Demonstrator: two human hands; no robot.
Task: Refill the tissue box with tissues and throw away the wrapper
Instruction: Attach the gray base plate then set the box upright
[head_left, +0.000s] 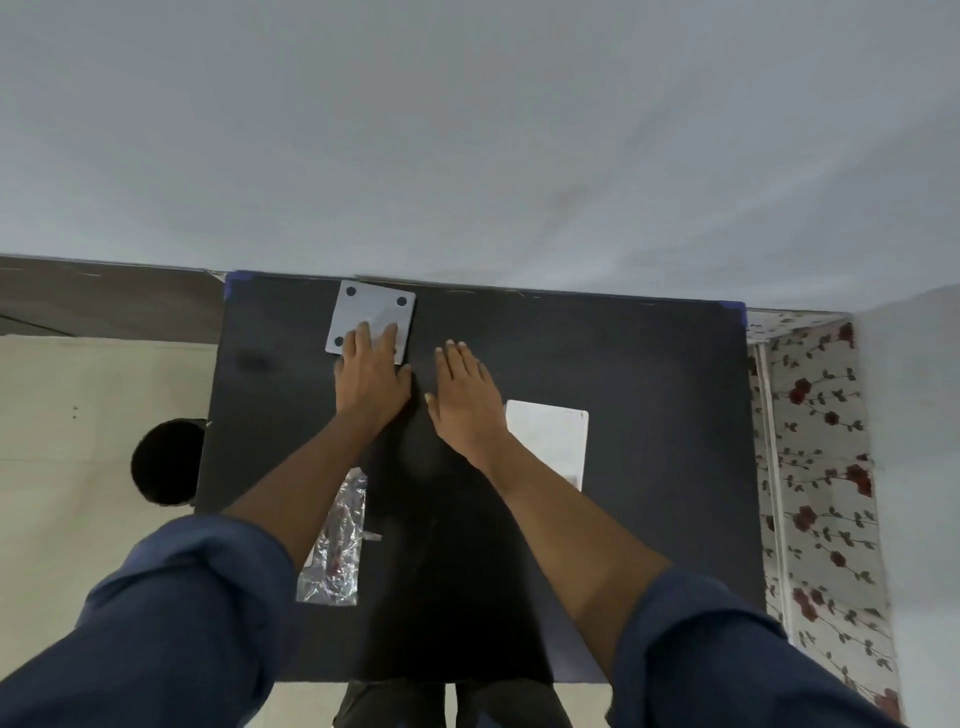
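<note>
Both my hands lie flat, palms down, on a black table (649, 415). My left hand (371, 376) rests with its fingertips on a grey square plate with black dots (371, 312) at the table's far edge. My right hand (465, 392) lies on bare table beside it, fingers apart, holding nothing. A white rectangular tissue box (550, 441) lies just right of my right wrist. A crinkled clear plastic tissue wrapper (337, 545) lies at the near left, partly hidden under my left forearm. No loose tissues are visible.
A round black bin (163, 462) stands on the pale floor off the table's left edge. A grey wall runs behind the table. A floral curtain (815, 493) hangs to the right.
</note>
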